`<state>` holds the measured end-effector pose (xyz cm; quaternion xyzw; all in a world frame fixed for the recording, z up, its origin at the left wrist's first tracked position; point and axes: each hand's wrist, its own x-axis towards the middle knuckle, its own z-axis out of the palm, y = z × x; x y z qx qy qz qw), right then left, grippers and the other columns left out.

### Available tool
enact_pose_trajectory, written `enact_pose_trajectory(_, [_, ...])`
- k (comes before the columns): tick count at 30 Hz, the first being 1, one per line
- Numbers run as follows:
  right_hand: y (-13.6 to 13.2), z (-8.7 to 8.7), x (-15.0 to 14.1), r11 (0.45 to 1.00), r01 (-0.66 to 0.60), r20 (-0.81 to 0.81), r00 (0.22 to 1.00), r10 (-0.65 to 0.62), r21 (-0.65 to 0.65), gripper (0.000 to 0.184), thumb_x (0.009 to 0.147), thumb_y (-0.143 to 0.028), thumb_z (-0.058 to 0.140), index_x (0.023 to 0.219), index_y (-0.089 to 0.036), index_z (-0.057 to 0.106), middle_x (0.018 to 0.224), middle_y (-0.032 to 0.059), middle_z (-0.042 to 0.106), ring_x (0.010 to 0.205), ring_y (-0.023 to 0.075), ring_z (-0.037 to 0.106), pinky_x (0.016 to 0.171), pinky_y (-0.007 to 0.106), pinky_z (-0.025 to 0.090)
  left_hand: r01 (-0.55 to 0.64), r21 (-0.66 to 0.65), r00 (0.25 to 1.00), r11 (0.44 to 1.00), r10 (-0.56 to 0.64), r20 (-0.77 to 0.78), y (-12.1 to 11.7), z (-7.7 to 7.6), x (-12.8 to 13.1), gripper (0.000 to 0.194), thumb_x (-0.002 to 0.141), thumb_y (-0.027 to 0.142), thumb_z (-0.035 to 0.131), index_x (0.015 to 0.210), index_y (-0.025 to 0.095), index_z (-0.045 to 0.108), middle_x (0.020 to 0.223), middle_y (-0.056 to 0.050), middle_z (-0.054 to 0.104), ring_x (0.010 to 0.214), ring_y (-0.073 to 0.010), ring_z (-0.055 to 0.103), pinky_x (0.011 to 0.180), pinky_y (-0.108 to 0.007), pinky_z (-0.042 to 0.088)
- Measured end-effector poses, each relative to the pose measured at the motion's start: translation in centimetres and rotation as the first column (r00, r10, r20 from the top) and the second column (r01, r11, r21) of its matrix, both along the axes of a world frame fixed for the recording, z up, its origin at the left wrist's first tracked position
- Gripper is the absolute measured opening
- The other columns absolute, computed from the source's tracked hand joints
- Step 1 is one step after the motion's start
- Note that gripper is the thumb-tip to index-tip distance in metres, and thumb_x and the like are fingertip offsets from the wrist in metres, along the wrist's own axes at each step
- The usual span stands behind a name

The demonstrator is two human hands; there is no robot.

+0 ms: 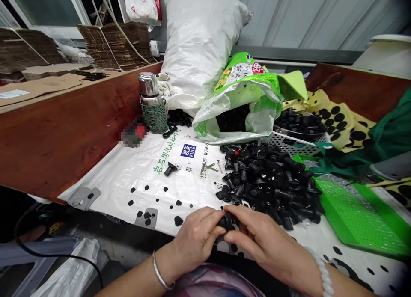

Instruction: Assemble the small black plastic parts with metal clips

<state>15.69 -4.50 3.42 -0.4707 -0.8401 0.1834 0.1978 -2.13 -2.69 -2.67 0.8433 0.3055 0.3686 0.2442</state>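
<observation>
Close to the table's front edge, my left hand [199, 233] and my right hand [253, 233] meet around one small black plastic part [228, 221]. Fingers and thumbs of both hands close on it from either side, so much of its shape is hidden. Just beyond my right hand lies a heap of black plastic parts [266, 181], flanged knob-like pieces with short stems. One similar loose part [170, 168] rests by itself to the left on the white printed sheet [192, 190]. Small brass-coloured strips [209, 167] lie left of the heap.
A green tray [362, 215] holding small metal pieces sits at the right. Behind the heap are an open green-and-white bag [237, 96] and a basket [295, 148] of black parts. A flask [152, 104] stands by the wooden side board [80, 117]; a large white sack [202, 36] leans behind.
</observation>
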Motion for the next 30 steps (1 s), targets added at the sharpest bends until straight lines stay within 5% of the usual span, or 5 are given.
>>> enact_pose_trajectory(7, [0.0, -0.4, -0.3, 0.952, -0.13, 0.09, 0.99, 0.109, 0.279, 0.039, 0.094, -0.033, 0.031, 0.118, -0.012, 0.052, 0.098, 0.0157, 0.064, 0.084, 0.0194, 0.064, 0.07, 0.028, 0.055, 0.112, -0.352, 0.987, 0.929, -0.064, 0.145, 0.0, 0.8, -0.4, 0.026, 0.087, 0.028, 0.043, 0.073, 0.013, 0.059, 0.064, -0.003, 0.052, 0.058, -0.0122, 0.048, 0.056, -0.025, 0.043])
enact_pose_trajectory(16, [0.2, 1.8, -0.5, 0.854, -0.37, 0.163, 0.929, 0.332, 0.365, 0.042, 0.094, -0.035, 0.029, 0.107, -0.006, 0.056, 0.085, 0.0153, 0.066, 0.074, 0.018, 0.065, 0.063, 0.025, 0.053, 0.596, -0.784, 0.8, 0.173, -0.041, 0.599, 0.0, 0.6, -1.2, 0.052, 0.066, 0.058, 0.061, 0.068, 0.006, 0.062, 0.054, -0.003, 0.055, 0.032, -0.0041, 0.04, 0.033, -0.017, 0.025])
enact_pose_trajectory(18, [0.1, 1.2, -0.6, 0.884, -0.328, 0.135, 0.945, 0.299, 0.332, 0.044, 0.094, -0.038, 0.028, 0.105, -0.007, 0.056, 0.081, 0.014, 0.066, 0.07, 0.0173, 0.064, 0.061, 0.026, 0.053, 0.499, -0.813, 0.86, 0.3, -0.058, 0.507, -0.3, 0.7, -1.1, 0.047, 0.072, 0.053, 0.058, 0.07, 0.007, 0.062, 0.053, -0.002, 0.053, 0.034, -0.005, 0.04, 0.034, -0.017, 0.027])
enact_pose_trajectory(22, [0.1, -0.8, -0.9, 0.981, -0.08, -0.039, 0.995, 0.088, 0.175, 0.045, 0.092, -0.046, 0.029, 0.098, -0.012, 0.058, 0.075, 0.0097, 0.064, 0.066, 0.0167, 0.062, 0.059, 0.026, 0.051, 0.049, -0.362, 0.985, 0.931, 0.014, 0.17, -0.7, 0.6, -0.5, 0.021, 0.085, 0.023, 0.046, 0.087, 0.011, 0.063, 0.067, -0.006, 0.059, 0.06, -0.0143, 0.055, 0.055, -0.026, 0.047])
enact_pose_trajectory(30, [1.5, -0.6, -2.3, 0.97, 0.161, -0.099, 0.979, -0.181, -0.184, 0.023, 0.091, -0.03, 0.041, 0.076, -0.017, 0.055, 0.069, 0.0008, 0.06, 0.061, 0.0126, 0.055, 0.055, 0.023, 0.044, -0.191, 0.247, 0.981, 0.95, 0.177, 0.079, 0.8, -0.5, 0.2, 0.03, 0.087, 0.011, 0.043, 0.116, 0.011, 0.052, 0.088, -0.012, 0.065, 0.081, -0.0186, 0.062, 0.07, -0.03, 0.055])
